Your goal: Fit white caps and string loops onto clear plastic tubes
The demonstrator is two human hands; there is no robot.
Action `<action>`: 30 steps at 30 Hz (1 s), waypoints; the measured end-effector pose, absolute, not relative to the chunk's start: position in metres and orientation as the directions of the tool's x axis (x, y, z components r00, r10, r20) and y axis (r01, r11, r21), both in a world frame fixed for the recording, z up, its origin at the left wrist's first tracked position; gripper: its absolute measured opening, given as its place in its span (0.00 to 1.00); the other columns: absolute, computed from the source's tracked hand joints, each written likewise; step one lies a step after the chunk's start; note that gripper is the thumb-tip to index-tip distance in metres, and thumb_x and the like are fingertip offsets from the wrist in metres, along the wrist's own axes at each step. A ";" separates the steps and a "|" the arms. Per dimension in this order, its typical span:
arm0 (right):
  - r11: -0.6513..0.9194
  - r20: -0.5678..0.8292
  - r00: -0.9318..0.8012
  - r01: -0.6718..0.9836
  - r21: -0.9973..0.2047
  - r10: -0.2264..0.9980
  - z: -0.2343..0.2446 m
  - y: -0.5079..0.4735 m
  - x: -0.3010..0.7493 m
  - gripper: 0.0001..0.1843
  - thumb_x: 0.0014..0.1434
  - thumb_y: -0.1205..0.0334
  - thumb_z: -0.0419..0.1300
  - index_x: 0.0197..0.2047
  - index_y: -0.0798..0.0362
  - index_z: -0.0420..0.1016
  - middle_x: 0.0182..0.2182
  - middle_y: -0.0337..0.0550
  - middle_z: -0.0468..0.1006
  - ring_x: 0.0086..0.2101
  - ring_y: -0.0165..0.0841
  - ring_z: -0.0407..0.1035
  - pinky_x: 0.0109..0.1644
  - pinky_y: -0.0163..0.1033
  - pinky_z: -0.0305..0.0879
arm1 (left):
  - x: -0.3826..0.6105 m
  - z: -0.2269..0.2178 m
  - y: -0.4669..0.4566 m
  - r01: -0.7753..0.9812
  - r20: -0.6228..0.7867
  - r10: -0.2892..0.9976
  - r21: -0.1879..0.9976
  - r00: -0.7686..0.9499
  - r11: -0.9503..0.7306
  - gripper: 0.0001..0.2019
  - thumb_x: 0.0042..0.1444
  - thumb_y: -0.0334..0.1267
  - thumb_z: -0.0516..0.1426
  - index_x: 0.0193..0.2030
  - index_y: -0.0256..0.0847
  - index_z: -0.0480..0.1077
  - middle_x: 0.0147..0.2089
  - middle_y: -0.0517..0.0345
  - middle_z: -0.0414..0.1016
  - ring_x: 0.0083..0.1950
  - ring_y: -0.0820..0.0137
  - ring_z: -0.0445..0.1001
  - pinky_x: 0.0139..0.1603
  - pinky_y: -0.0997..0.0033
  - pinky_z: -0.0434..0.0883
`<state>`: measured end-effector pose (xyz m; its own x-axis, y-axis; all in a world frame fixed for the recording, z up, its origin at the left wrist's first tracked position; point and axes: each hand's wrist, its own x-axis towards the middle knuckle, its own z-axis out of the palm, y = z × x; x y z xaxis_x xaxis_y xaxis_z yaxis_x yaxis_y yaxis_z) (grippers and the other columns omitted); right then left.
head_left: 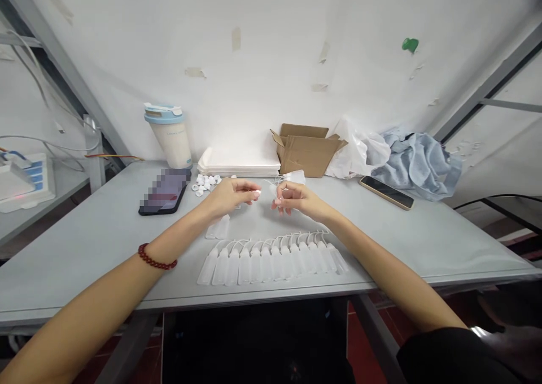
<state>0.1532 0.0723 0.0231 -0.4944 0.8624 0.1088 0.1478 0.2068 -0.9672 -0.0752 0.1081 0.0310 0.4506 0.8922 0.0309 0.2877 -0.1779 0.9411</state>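
Note:
My left hand is closed in a pinch on a small white cap, above the middle of the table. A short way to its right, my right hand has its fingers curled together; what they hold, if anything, is too small to make out. Below both hands lies a row of small translucent plastic bottles with thin curved white tubes at their tops. More bottles without visible tubes lie under my left wrist. Beside my left hand is a heap of loose white caps, partly hidden by it.
Along the wall stand a cup with a blue lid, a white stack, an open cardboard box, a white plastic bag and a blue cloth. One phone lies left, another phone right.

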 end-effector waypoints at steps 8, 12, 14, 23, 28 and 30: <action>0.096 0.083 -0.597 -0.009 -0.995 0.798 0.023 0.072 0.156 0.10 0.58 0.62 0.62 0.36 0.52 0.62 0.36 0.44 0.80 0.26 0.26 0.69 0.29 0.33 0.59 | -0.067 0.028 0.099 0.170 0.093 0.922 0.971 0.377 -0.167 0.18 0.48 0.46 0.63 0.42 0.38 0.77 0.39 0.53 0.78 0.36 0.70 0.73 0.42 0.66 0.71; 0.078 0.057 -0.629 0.006 -0.997 0.776 0.022 0.073 0.157 0.09 0.57 0.62 0.61 0.36 0.52 0.62 0.35 0.45 0.81 0.24 0.24 0.65 0.27 0.33 0.57 | -0.066 0.032 0.095 0.163 0.111 0.900 0.967 0.421 -0.195 0.16 0.48 0.46 0.63 0.40 0.38 0.77 0.40 0.54 0.78 0.37 0.70 0.72 0.44 0.67 0.71; 0.066 0.043 -0.631 0.013 -0.998 0.775 0.022 0.072 0.156 0.10 0.57 0.62 0.61 0.35 0.52 0.62 0.34 0.44 0.81 0.22 0.23 0.62 0.27 0.32 0.56 | -0.065 0.032 0.094 0.176 0.105 0.886 0.963 0.453 -0.204 0.15 0.48 0.46 0.63 0.39 0.38 0.77 0.37 0.55 0.78 0.36 0.70 0.72 0.44 0.67 0.70; 0.097 0.068 -0.571 0.021 -0.995 0.818 0.026 0.065 0.147 0.11 0.57 0.60 0.61 0.33 0.52 0.60 0.25 0.38 0.74 0.24 0.26 0.63 0.24 0.32 0.47 | -0.065 0.037 0.090 0.192 0.083 0.859 0.960 0.505 -0.206 0.12 0.47 0.46 0.64 0.30 0.38 0.77 0.31 0.56 0.76 0.33 0.69 0.73 0.43 0.67 0.71; 0.177 0.101 -0.518 0.099 -0.979 0.849 0.022 0.063 0.141 0.08 0.58 0.63 0.58 0.34 0.52 0.59 0.28 0.39 0.75 0.23 0.24 0.60 0.24 0.32 0.49 | -0.065 0.032 0.091 0.201 0.020 0.878 0.971 0.477 -0.132 0.15 0.49 0.48 0.62 0.30 0.37 0.77 0.28 0.54 0.77 0.30 0.69 0.73 0.39 0.67 0.72; 0.195 0.104 -0.519 0.124 -0.973 0.849 0.020 0.063 0.140 0.08 0.58 0.63 0.57 0.35 0.52 0.59 0.29 0.39 0.75 0.22 0.23 0.57 0.24 0.32 0.48 | -0.066 0.029 0.093 0.203 -0.013 0.866 0.974 0.500 -0.103 0.16 0.48 0.49 0.63 0.29 0.36 0.76 0.27 0.54 0.76 0.28 0.70 0.72 0.36 0.68 0.72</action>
